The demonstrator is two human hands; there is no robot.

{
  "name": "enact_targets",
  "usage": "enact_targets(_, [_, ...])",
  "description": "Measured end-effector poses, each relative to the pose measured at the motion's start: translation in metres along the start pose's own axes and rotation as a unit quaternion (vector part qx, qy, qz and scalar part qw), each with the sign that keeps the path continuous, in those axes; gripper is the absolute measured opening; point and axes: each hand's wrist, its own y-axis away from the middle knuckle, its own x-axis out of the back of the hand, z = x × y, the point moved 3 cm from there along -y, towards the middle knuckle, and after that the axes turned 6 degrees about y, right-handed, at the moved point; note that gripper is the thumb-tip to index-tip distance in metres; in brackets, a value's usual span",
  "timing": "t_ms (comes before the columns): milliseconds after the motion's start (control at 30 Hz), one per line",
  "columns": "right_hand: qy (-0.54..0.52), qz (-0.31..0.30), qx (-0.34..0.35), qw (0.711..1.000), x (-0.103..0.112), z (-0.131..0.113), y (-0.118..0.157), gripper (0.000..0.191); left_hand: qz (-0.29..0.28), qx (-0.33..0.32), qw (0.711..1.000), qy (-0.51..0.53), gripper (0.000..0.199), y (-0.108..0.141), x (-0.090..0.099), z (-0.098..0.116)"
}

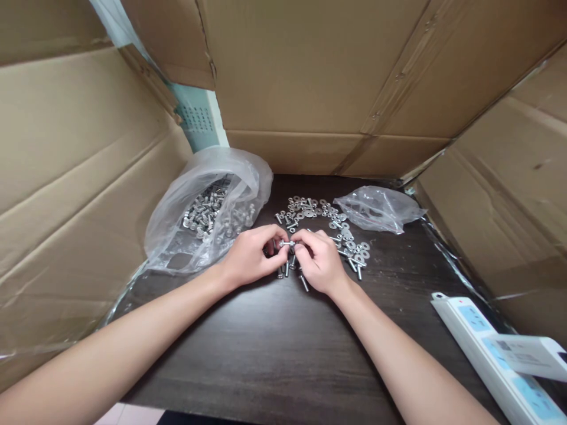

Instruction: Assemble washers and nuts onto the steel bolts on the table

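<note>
Between my two hands a small silver bolt (286, 243) lies roughly level above the table. My left hand (253, 252) pinches its left end between thumb and fingers. The fingertips of my right hand (322, 260) close on the right end, where a small nut-like piece shows; they partly hide it. Just below and behind the hands, several loose bolts (303, 282) rest on the dark table. Farther back are scattered washers (346, 231), nuts and more bolts, some hidden by my right hand.
An open clear plastic bag (248, 160) full of bolts (204, 212) stands at the left. A flattened clear bag (381, 208) lies at the back right. A white power strip (465, 345) runs along the right. Cardboard walls (310, 71) enclose the dark tabletop (266, 348).
</note>
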Motion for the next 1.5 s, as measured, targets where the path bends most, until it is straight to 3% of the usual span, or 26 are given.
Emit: enact_targets(1500, [0.003,-0.016,-0.014,1.000,-0.0020,0.0002,0.0008,0.017,-0.002,0.000,1.000,0.002,0.010,-0.0016,0.0004,0.0010])
